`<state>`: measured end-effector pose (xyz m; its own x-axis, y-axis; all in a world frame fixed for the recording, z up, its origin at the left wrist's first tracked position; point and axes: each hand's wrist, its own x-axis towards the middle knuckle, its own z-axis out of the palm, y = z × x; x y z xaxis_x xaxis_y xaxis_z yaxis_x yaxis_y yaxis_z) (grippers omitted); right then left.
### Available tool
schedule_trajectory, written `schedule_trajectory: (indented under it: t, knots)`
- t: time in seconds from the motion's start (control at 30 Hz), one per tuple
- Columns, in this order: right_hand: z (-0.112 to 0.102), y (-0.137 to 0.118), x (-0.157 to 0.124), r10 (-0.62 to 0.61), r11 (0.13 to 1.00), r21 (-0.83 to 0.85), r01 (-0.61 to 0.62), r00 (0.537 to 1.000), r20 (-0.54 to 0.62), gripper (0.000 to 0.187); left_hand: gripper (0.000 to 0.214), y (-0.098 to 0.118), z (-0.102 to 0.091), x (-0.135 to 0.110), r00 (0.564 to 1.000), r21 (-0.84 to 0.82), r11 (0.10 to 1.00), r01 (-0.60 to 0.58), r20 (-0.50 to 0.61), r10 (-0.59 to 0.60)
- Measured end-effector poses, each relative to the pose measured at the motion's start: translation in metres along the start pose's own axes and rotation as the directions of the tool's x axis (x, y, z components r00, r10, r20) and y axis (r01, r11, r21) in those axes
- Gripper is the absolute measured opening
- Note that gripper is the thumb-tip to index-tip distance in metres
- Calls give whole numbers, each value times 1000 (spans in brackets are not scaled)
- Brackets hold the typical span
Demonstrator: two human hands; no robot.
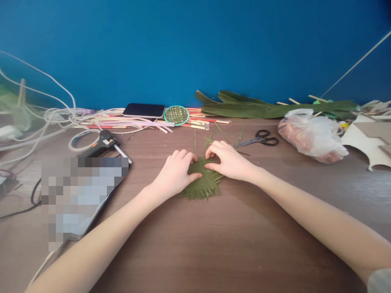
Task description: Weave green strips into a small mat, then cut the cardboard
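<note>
Nearest: both bare forearms are reaching in over a brown wooden tabletop (229, 252); a pale sleeve (379, 280) is showing at the lower right corner. At left, a dark-edged tablet (91, 199) is lying at a slant, its face pixelated and unreadable.

Centre: a green leaf-strip mat (205, 181) is lying on the tabletop between the hands, its strip ends fringing out along the near and right edges. The left hand (174, 173) is resting at its left side, fingers bent, thumb lying over the surface and standing apart from the index finger. The right hand (227, 160) is curving over its upper right part, thumb and index finger parted. Cannot tell whether either hand is gripping a strip.

Just beyond: leaf scraps (195, 140) are lying loose. Black-handled scissors (259, 139) are resting right of them. Left, a glue gun (107, 139) is lying beside a tape roll (72, 142). Right, a plastic bag (311, 138) is sitting near pale cut boards (360, 136).

Farthest: white cables (45, 122), a phone (143, 110), a teal-rimmed woven disc (176, 115), red-and-pale sticks (197, 122) and long green leaves (244, 109) are lining the foot of a blue wall (195, 49).
</note>
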<state>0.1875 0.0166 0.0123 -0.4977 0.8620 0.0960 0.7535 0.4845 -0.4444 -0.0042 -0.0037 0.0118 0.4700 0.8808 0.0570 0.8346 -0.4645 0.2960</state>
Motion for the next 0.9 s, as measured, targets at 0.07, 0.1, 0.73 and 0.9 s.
schedule_trajectory:
  t: [0.07,0.1,0.73,0.9]
  knots:
    - [-1,-1,0,3,1000,7,-3,1000,5,14,33,0,0,0,1000,1,1000,2,0,-2]
    - [-1,-1,0,2,1000,11,-2,1000,4,15,33,0,0,0,1000,-2,1000,7,-2,-7]
    - [-4,31,9,227,968,197,-153,871,-437,14,13,15,-14,-9,899,-24,902,-431,81,431]
    - [-4,43,10,299,954,122,-275,826,-478,18,21,20,-14,-11,882,90,880,-467,109,458]
